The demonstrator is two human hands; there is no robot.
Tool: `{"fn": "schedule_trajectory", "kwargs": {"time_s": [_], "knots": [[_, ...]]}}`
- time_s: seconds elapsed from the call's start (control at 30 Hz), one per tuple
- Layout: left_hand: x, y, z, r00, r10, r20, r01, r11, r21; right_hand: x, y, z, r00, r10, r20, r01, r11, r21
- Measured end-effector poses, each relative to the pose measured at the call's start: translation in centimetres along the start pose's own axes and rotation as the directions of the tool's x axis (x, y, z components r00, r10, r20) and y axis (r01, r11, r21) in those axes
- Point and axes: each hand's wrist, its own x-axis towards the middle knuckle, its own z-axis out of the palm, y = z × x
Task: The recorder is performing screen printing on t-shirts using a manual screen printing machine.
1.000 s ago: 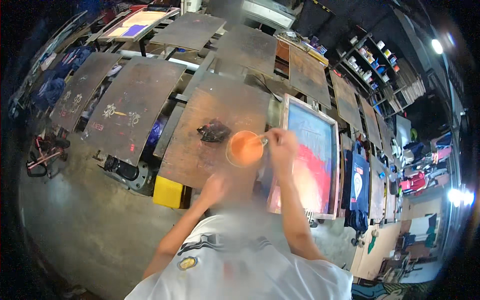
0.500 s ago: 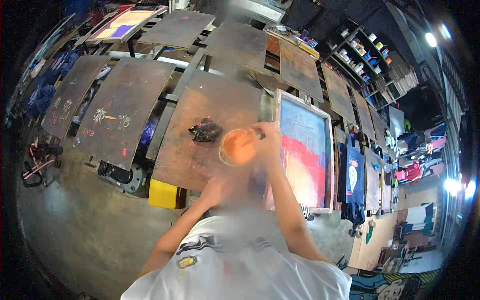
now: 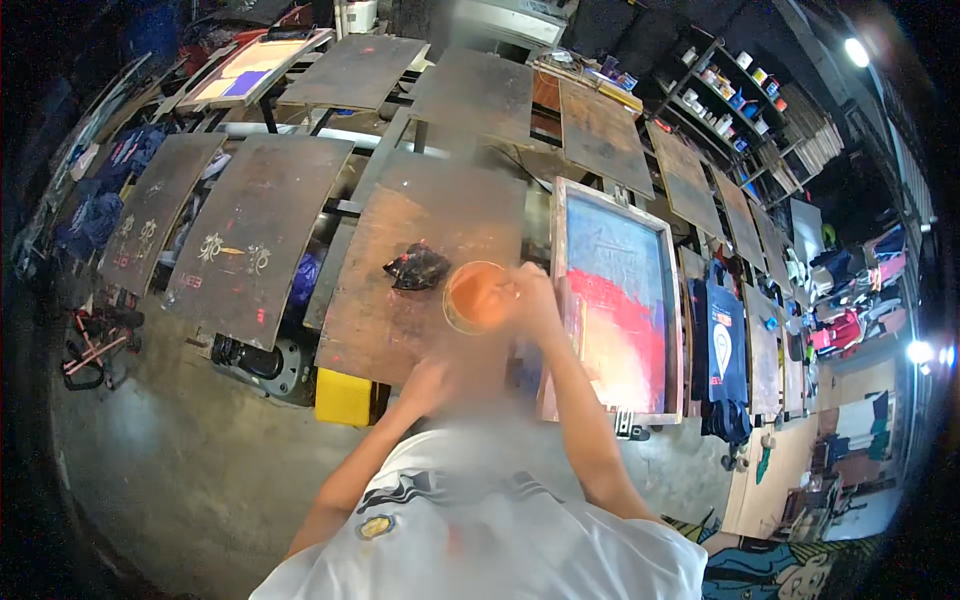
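Observation:
A round container of orange paint or ink (image 3: 473, 294) stands on a worn wooden board (image 3: 395, 200) in front of me. My right hand (image 3: 530, 292) is closed at its right rim on a small tool dipped into the orange, mostly hidden by the fingers. A crumpled black plastic lump (image 3: 415, 266) lies left of the container. My left hand (image 3: 428, 386) is low at the board's near edge, blurred, its fingers unclear. To the right sits a framed printing screen (image 3: 615, 330) coated blue, red and cream.
Rows of flat platens (image 3: 245, 220) surround me, with navy garments (image 3: 720, 350) on the right. A yellow block (image 3: 340, 398) sits below the near board. Shelves of pots (image 3: 730, 100) stand at the back. Concrete floor (image 3: 170, 440) shows at lower left.
My right hand has lowered slightly at the container and shifted a little left since the first frame, staying closed on the tool. The view has shifted slightly; my left hand stays low.

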Motion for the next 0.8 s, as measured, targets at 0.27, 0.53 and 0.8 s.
{"fn": "schedule_trajectory", "kwargs": {"time_s": [0.27,0.53,0.8], "knots": [[1.3,1.5,-0.5,0.995,-0.001,0.096,0.003,1.000,-0.023,1.1,-2.8,-5.2,0.995,-0.096,-0.030,0.091,0.986,-0.142],[2.2,1.2,-0.9,0.996,0.000,0.092,-0.003,0.999,0.037,-1.9,1.1,-1.9,0.983,0.178,-0.032,-0.181,0.975,-0.128],[3.9,5.7,-3.7,0.986,0.000,0.166,-0.008,0.999,0.044,-1.5,1.1,-2.5,0.978,0.188,-0.096,-0.186,0.982,0.026]]}}
